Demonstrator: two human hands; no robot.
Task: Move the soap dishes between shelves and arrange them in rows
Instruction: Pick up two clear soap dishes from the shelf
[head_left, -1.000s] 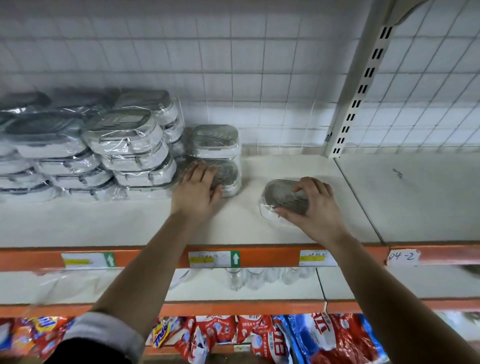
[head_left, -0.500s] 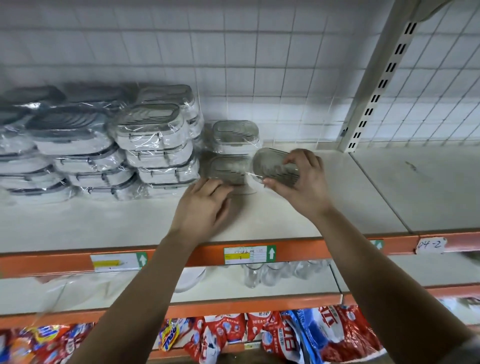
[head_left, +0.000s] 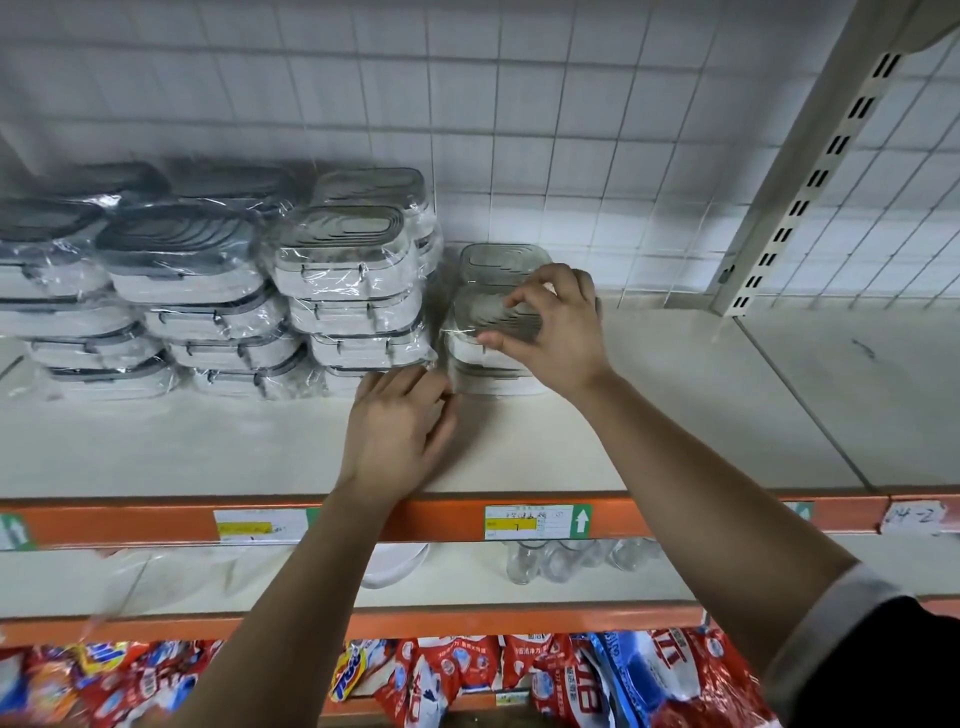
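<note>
Plastic-wrapped white soap dishes with grey slotted lids stand in stacks (head_left: 343, 291) on the cream top shelf (head_left: 675, 405), filling its left half. My right hand (head_left: 556, 332) grips one wrapped soap dish (head_left: 483, 317) by its lid, on top of the short front stack at the right end of the rows. Another dish (head_left: 498, 260) shows behind it. My left hand (head_left: 400, 426) lies on the shelf with relaxed fingers, its fingertips at the base of that short stack.
An orange shelf edge (head_left: 649, 519) carries price labels. A slotted upright post (head_left: 810, 171) and wire grid back the shelf; the right shelf section is bare. Glass jars (head_left: 561, 558) stand on the shelf below, and red detergent bags (head_left: 467, 675) hang lowest.
My right hand lifted the soap dish off the shelf and carried it left onto the short front stack. My left hand slid from the stack's lower dish down to the shelf surface.
</note>
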